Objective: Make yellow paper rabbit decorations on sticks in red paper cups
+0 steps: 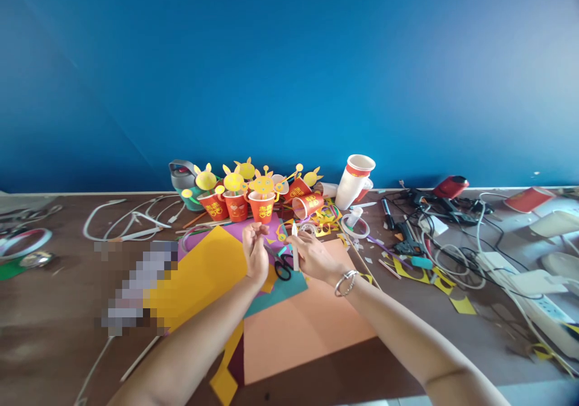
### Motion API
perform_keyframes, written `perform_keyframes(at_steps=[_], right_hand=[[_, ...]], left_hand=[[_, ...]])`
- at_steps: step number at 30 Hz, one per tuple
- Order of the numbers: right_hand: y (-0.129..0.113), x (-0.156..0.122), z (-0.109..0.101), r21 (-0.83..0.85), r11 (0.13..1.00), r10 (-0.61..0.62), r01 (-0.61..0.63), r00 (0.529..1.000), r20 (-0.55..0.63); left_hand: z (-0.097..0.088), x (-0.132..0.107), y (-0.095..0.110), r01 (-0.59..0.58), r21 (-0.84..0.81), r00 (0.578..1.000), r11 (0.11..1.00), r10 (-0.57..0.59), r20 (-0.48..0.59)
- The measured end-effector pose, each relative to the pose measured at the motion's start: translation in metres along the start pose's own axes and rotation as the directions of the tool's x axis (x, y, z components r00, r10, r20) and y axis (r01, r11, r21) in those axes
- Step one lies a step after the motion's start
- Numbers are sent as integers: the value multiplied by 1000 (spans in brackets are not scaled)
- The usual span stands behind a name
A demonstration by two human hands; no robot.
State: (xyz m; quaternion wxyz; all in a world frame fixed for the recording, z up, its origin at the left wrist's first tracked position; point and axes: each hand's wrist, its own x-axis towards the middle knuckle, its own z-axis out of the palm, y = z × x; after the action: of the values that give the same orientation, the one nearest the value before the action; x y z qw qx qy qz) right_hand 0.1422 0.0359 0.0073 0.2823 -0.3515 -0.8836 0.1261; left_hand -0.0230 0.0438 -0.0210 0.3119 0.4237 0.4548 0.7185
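White stick [295, 254] gripped in the right hand [318, 255]!
It's over paper sheets [298, 339], between the worktop's [49, 309] front and back edges; left hand [257, 254] curls apart, hold unclear; scissors [279, 263] between them, red cups [262, 212] behind.

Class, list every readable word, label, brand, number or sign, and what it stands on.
"囍", apparently: yellow, on the upright red cup nearest the left hand.
Too small or blurred: yellow marks on the other red cups.
No readable text: white stick in the right hand.
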Motion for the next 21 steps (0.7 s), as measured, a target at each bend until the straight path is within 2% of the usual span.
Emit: perform_keyframes(at_steps=[3,6,10,13,15,17,19,21], right_hand=[[-1,6,1,-8,999,-33,34,999,32],[2,5,-8,19,1000,-6,7,1000,-3],[13,-9,-26,108,986,138,-124,981,-133],[18,-22,-34,261,931,313,-256,926,-212],[17,-29,-36,385,872,399,-301,893,-206],[14,-34,-35,477,825,440,-304,874,-204],[11,-36,-32,536,791,472,-295,852,-228],[11,-38,-30,565,772,502,-290,824,-263]], left_hand=[[0,0,2,-4,19,1000,1000,4,1],[0,-1,3,-10,10,999,1000,10,32],[3,-3,2,-1,113,980,994,-21,199],[4,-6,2,-33,259,936,965,-61,347],[4,-8,4,-152,440,907,885,-52,418],[4,-11,9,-312,617,885,722,-16,465],[3,-13,14,-416,706,867,573,16,497],[2,-15,17,-464,736,852,493,19,524]])
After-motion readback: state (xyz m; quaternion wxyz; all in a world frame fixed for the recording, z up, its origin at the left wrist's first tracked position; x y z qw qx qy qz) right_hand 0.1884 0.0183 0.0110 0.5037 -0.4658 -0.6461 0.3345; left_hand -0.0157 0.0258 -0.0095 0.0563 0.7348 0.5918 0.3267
